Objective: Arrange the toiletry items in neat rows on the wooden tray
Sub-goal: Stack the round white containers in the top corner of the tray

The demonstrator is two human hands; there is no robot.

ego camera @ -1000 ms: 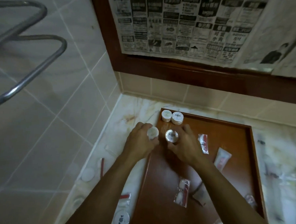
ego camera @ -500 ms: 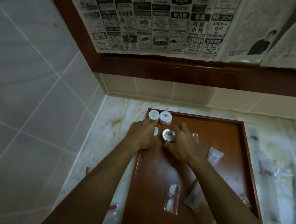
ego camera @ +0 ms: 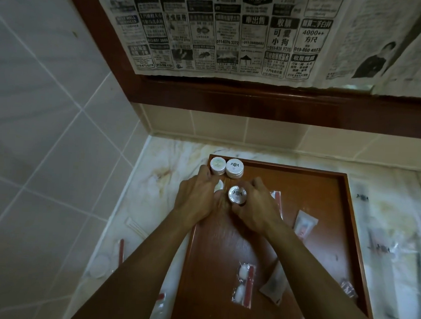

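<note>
2 round tubs [ego camera: 226, 167] set in wooden tray [ego camera: 325, 176] far corner. Left hand [ego camera: 196, 199] clamped on tub [ego camera: 219, 185], right hand [ego camera: 255, 205] on tub [ego camera: 237, 194], starting row 2. Sachets [ego camera: 243, 285] scattered; more on surface [ego camera: 156, 156].

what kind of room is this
Probably a hotel-style bathroom: tiled walls, a marble counter, and small round toiletry tubs on a wooden tray.

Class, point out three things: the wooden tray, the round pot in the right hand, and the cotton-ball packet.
wooden tray [ego camera: 352, 230]: head view, right rim.
round pot [ego camera: 237, 194]: head view, lid top.
cotton-ball packet [ego camera: 243, 285]: head view, wrapper middle.
</note>
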